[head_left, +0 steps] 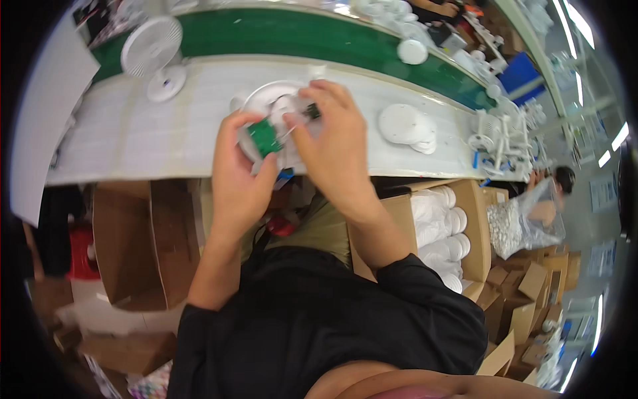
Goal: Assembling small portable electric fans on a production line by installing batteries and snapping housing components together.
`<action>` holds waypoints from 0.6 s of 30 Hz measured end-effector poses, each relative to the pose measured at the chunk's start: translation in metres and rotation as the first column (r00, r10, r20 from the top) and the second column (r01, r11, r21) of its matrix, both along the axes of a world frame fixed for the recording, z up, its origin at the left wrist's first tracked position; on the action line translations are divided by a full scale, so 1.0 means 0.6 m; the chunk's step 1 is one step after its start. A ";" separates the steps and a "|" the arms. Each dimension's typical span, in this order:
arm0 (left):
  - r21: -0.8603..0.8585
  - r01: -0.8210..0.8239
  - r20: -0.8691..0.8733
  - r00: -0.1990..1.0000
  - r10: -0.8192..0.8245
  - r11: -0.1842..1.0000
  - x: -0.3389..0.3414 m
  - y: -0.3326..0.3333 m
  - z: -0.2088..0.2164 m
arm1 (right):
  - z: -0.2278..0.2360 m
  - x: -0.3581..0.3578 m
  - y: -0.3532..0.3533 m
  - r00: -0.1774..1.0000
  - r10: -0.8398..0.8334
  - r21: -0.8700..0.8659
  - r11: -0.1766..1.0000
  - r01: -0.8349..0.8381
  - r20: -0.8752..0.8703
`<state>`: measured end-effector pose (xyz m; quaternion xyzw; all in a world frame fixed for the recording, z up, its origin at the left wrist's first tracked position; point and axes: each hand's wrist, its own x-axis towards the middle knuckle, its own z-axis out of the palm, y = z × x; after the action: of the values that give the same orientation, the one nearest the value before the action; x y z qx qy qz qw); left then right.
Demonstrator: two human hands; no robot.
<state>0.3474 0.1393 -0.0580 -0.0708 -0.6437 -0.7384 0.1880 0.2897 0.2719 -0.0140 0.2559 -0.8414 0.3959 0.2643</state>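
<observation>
My left hand [239, 166] grips a green circuit board [264, 137] by its edges, thumb near and fingers far. Thin wires run beside the board over a round white plastic housing [271, 88], which lies on the white worktable behind both hands. Close by on the right, my right hand [335, 143] has its fingers bent over the housing, with a small dark part [313, 111] showing between thumb and fingers. The fingers hide much of the housing, and I cannot make out what that dark part is.
A small white fan [154, 56] stands at the table's left. Stacked white discs [405, 125] lie on the right, white fan parts [498, 139] beyond. Behind runs a green conveyor belt [266, 32]. Cardboard boxes stand below, one open [129, 246], another holding wrapped white parts [438, 233].
</observation>
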 end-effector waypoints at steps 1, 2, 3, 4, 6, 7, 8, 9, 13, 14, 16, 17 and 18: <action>-0.009 -0.054 -0.032 0.998 0.054 0.998 0.004 -0.001 -0.008 | -0.008 -0.003 -0.005 0.999 -0.029 0.011 1.000 0.029 -0.018; -0.015 -0.076 -0.002 0.997 0.076 0.997 0.005 -0.004 -0.015 | -0.015 -0.007 -0.012 1.000 -0.013 0.012 1.000 0.013 0.011; -0.025 -0.096 0.028 0.995 0.097 0.995 0.008 -0.005 -0.019 | -0.023 -0.005 -0.023 0.999 0.001 0.009 1.000 -0.002 0.040; -0.025 -0.053 -0.003 0.999 0.053 0.998 0.011 0.001 -0.019 | -0.042 -0.010 -0.029 0.999 0.022 -0.004 1.000 -0.022 0.027; 0.079 -0.112 0.085 0.991 0.105 0.991 0.010 0.010 -0.014 | -0.056 -0.014 -0.028 0.996 0.023 -0.105 0.994 -0.014 0.083; 0.077 -0.095 0.071 0.993 0.090 0.993 0.013 0.009 -0.011 | -0.054 -0.014 -0.024 0.998 0.007 -0.110 0.994 0.001 0.069; 0.048 -0.091 0.086 0.993 0.087 0.995 0.014 0.009 -0.008 | -0.054 -0.015 -0.019 0.994 0.062 -0.138 0.989 -0.048 0.092; 0.019 -0.089 0.101 0.991 0.087 0.996 0.014 0.008 -0.005 | -0.053 -0.017 -0.014 0.986 0.119 -0.167 0.981 -0.099 0.114; -0.131 -0.074 0.098 0.991 0.087 0.989 0.010 0.000 0.006 | -0.042 -0.020 -0.004 0.937 0.297 -0.246 0.937 -0.249 0.182; -0.220 -0.062 0.070 0.994 0.079 0.974 0.009 -0.005 0.010 | -0.037 -0.020 -0.002 0.910 0.354 -0.264 0.919 -0.294 0.217; -0.388 -0.046 0.017 0.998 0.057 0.921 0.006 -0.014 0.013 | -0.030 -0.020 0.001 0.841 0.462 -0.300 0.875 -0.380 0.283; -0.386 -0.050 0.010 0.998 0.058 0.921 0.002 -0.020 0.010 | -0.027 -0.019 0.003 0.841 0.463 -0.296 0.875 -0.383 0.279; -0.386 -0.063 -0.008 0.998 0.065 0.920 -0.005 -0.029 0.006 | -0.024 -0.018 0.005 0.804 0.493 -0.316 0.861 -0.398 0.332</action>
<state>0.3446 0.1222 -0.0546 -0.0834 -0.7788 -0.5910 0.1929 0.2788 0.2748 -0.0283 0.3281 -0.7409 0.5858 0.0129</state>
